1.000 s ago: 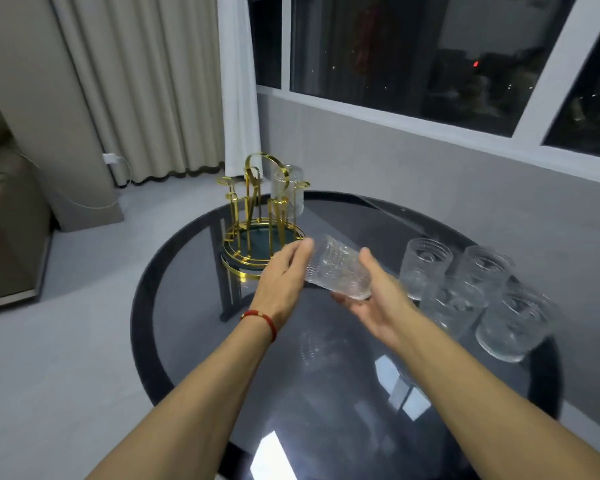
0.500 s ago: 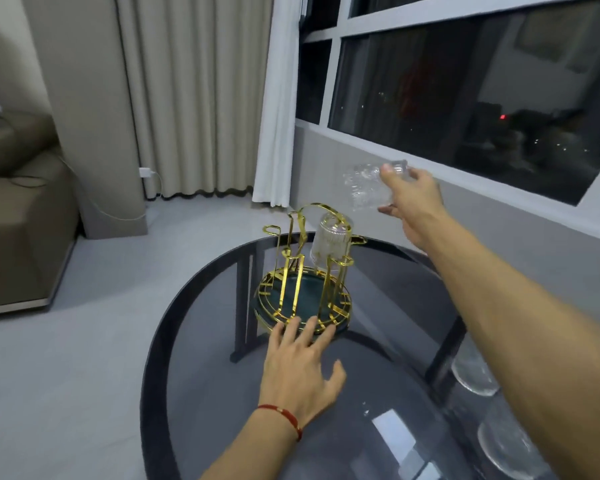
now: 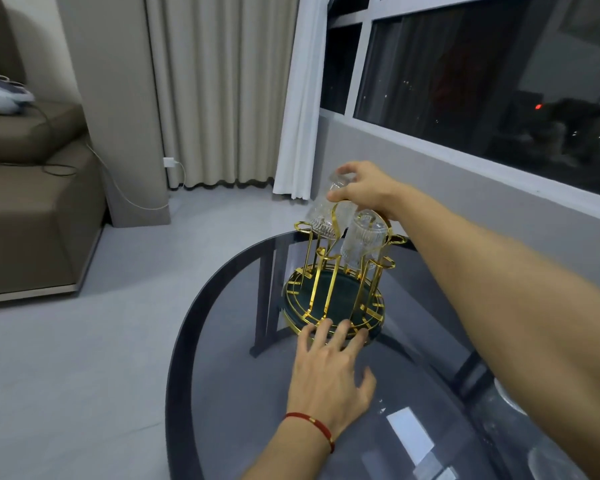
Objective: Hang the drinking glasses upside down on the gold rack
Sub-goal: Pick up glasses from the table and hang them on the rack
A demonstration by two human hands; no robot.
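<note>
The gold rack point(image 3: 333, 299) with a dark green base stands on the round dark glass table point(image 3: 222, 393). One ribbed clear glass point(image 3: 362, 244) hangs upside down on a peg at the rack's right. My right hand point(image 3: 364, 188) grips a second ribbed glass point(image 3: 326, 216) by its base, mouth down and tilted, over a peg at the rack's back left. My left hand point(image 3: 329, 372) lies flat on the table with fingers spread, fingertips touching the rack's base rim.
Parts of other glasses point(image 3: 510, 403) show at the table's right edge under my right arm. A brown sofa point(image 3: 32, 209) stands at the left, curtains point(image 3: 222, 88) and a window point(image 3: 482, 71) behind. A cable runs from a wall plug point(image 3: 169, 162).
My right hand has carried the glass from high at the right down and left onto the rack's back pegs, turning it mouth down. My left hand stays at the rack's base.
</note>
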